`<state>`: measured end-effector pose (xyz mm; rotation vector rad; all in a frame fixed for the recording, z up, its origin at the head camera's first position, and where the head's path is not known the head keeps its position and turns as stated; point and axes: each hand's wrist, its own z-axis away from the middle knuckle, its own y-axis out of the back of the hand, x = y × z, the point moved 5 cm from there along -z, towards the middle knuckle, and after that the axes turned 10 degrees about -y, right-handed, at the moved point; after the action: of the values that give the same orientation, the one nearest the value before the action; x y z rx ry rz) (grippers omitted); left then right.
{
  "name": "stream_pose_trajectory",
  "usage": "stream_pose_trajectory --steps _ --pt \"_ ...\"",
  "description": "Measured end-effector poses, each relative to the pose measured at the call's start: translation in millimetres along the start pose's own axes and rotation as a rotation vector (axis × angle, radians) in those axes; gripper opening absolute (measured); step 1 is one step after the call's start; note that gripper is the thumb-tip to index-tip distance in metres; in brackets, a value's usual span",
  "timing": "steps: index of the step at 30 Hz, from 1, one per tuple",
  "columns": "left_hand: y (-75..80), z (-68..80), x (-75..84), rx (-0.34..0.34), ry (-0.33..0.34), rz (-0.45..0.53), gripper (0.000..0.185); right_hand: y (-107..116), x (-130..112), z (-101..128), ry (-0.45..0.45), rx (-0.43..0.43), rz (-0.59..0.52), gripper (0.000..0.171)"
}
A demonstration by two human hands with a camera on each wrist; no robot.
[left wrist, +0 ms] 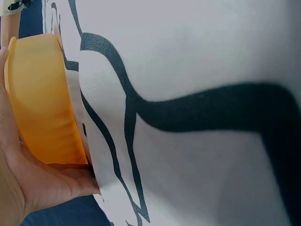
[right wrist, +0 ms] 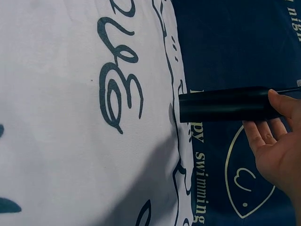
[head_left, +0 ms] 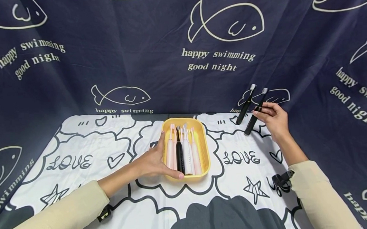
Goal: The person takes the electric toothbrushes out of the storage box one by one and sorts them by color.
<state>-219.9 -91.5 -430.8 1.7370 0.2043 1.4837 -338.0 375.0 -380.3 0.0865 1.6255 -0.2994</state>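
Note:
A yellow tray [head_left: 204, 141] sits mid-table and holds several electric toothbrushes lying lengthwise, among them a pink one [head_left: 170, 151], a black one [head_left: 180, 155] and a white one [head_left: 187, 154]. My left hand [head_left: 156, 159] grips the tray's left front corner, thumb on the left rim and fingers round the front edge. In the left wrist view my left hand's palm [left wrist: 37, 183] lies against the tray's wall [left wrist: 42, 103]. My right hand [head_left: 264, 114] pinches a black toothbrush [head_left: 252, 124] standing upright at the back right. In the right wrist view its handle [right wrist: 225, 104] sits under my thumb [right wrist: 278, 101].
A second black toothbrush [head_left: 244, 107] stands just left of the held one, close to the navy fish-print curtain [head_left: 179, 42] that walls the table on three sides. The tablecloth [head_left: 236, 181] is white with black cartoon print.

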Motion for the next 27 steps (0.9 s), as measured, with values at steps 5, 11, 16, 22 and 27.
stream_pose_trajectory --steps 5,11,16,22,27 --pt "-0.3 0.1 0.0 0.0 -0.002 0.002 0.182 1.0 -0.6 -4.2 -0.005 0.032 -0.012 0.043" --pt "-0.6 0.2 -0.2 0.0 -0.009 0.005 0.181 3.5 -2.9 -10.5 -0.004 0.071 -0.041 0.044" --pt "-0.8 -0.1 -1.3 -0.002 -0.008 0.005 0.182 7.4 -3.5 -15.5 -0.014 0.091 -0.049 0.044" --pt "-0.1 -0.2 -1.7 0.0 0.0 -0.007 0.182 12.3 -2.4 -19.3 -0.019 0.122 -0.03 0.043" --pt "-0.1 0.0 -1.2 -0.005 0.005 -0.002 0.182 16.3 -2.1 -24.2 -0.024 0.151 -0.018 0.043"
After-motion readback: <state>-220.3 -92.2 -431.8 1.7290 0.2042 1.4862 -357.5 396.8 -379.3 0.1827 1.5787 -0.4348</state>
